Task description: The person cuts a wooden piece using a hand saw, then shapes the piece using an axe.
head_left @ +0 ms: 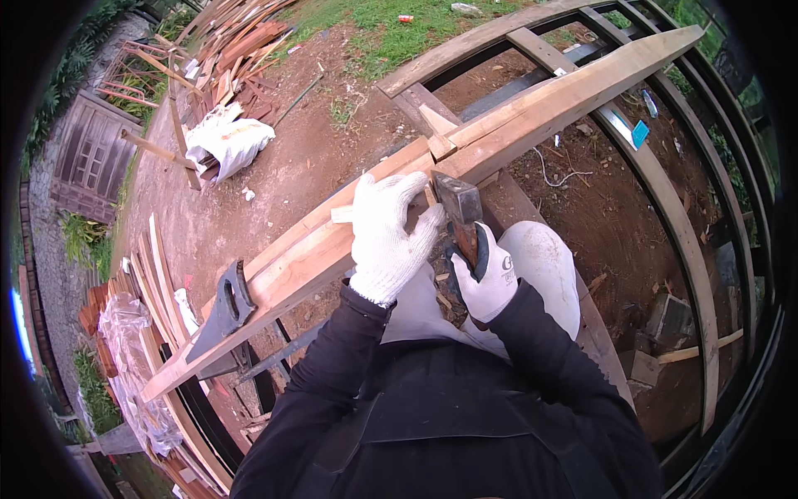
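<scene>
My right hand [490,287], in a white glove with dark fingers, is closed round the brown handle of a hammer [459,200]. Its worn, blocky steel head is raised close to a long light-wood beam [312,249]. My left hand [391,237], in a white knitted glove, is over the beam with thumb and fingers curled together. A thin sliver of wood shows by the fingertips, but what they grip is mostly hidden. Beside that hand juts a short pale wood piece [342,214]. A small wood block [441,147] sits at a joint on the beam just beyond.
A handsaw [226,308] with a dark handle rests against the beam's left end. Dark frame timbers [694,249] span the dirt at right. A white sack [233,141] and a pile of reddish boards [241,54] lie at far left. Plastic-wrapped lumber [133,366] is at near left.
</scene>
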Demonstrator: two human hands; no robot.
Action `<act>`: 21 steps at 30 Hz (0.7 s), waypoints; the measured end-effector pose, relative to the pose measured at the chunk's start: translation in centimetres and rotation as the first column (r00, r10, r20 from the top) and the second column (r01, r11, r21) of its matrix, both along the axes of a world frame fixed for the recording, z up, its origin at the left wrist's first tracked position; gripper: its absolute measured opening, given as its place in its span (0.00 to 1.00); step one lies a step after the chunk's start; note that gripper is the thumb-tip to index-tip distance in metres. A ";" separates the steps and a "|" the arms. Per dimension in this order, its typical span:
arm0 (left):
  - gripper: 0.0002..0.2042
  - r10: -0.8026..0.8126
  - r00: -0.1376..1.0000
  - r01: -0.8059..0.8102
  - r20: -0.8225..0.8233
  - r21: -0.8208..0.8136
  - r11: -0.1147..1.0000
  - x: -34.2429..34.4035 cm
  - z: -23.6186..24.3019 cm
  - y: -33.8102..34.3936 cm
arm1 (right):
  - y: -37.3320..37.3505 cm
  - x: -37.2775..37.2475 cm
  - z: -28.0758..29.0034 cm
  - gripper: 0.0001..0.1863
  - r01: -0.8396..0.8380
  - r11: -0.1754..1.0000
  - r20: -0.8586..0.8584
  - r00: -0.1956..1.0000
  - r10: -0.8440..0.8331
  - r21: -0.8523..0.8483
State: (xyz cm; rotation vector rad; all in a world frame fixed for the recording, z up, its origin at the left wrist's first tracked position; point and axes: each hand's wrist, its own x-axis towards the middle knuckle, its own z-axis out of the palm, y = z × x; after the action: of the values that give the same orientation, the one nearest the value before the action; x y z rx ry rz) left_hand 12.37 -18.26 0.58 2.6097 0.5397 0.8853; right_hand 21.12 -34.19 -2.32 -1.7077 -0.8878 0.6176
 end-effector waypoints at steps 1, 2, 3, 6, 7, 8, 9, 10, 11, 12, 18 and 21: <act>0.22 0.026 1.000 -0.026 0.017 0.030 0.999 -0.6 0.0 -0.4 | 0.0 -0.5 -0.3 0.23 0.003 0.997 0.076 0.997 -0.009 0.078; 0.24 0.054 0.998 -0.054 -0.017 0.044 0.998 -1.2 0.0 -0.7 | -0.1 -0.8 -0.3 0.25 -0.024 0.999 0.074 0.997 0.020 0.041; 0.24 0.070 0.997 -0.069 -0.018 0.042 0.997 -1.7 -0.1 -1.0 | -0.2 -1.1 -0.2 0.25 -0.039 0.998 0.073 0.997 0.036 0.039; 0.25 0.124 0.992 -0.124 0.004 0.011 0.992 -2.7 -0.6 -1.5 | -0.1 -1.9 -0.2 0.26 -0.058 0.997 0.099 0.994 0.053 0.054; 0.25 0.111 0.993 -0.112 0.030 0.016 0.994 -2.7 -0.9 -1.4 | -0.2 -2.0 -0.4 0.26 -0.069 0.996 0.101 0.993 0.064 0.052; 0.25 0.097 0.994 -0.098 0.057 0.021 0.995 -2.8 -1.1 -1.2 | -0.3 -2.0 -0.7 0.26 -0.059 0.997 0.123 0.991 0.052 0.050; 0.25 0.104 0.993 -0.105 0.059 0.019 0.994 -2.8 -1.4 -0.9 | -0.3 -2.0 -1.0 0.27 -0.047 0.998 0.146 0.988 0.039 0.048; 0.26 0.079 0.994 -0.082 0.069 0.037 0.996 -2.6 -1.7 -0.5 | -0.5 -2.1 -1.3 0.28 -0.037 0.998 0.161 0.986 0.029 0.046; 0.27 0.053 0.995 -0.057 0.079 0.055 0.997 -2.6 -1.8 -0.4 | -0.6 -2.1 -1.5 0.28 -0.038 0.998 0.164 0.986 0.031 0.043; 0.27 0.053 0.995 -0.057 0.081 0.052 0.997 -2.6 -1.9 -0.5 | -0.7 -2.0 -1.7 0.27 -0.032 0.998 0.187 0.982 0.022 0.055; 0.27 -0.005 0.996 0.005 0.092 0.005 1.000 -2.2 -1.7 -0.2 | -0.7 -1.4 -0.7 0.23 -0.038 0.999 0.098 0.995 0.035 0.032; 0.26 -0.002 0.990 0.007 0.140 -0.037 0.999 -2.5 -1.5 -0.5 | -1.3 -1.9 -0.1 0.18 -0.060 0.996 0.067 0.996 0.056 0.061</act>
State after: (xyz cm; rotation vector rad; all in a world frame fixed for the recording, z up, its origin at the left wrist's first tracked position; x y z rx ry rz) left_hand 9.88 -18.81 -0.90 2.4910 0.5072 1.0370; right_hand 19.25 -35.45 -2.40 -1.6580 -0.9961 0.5698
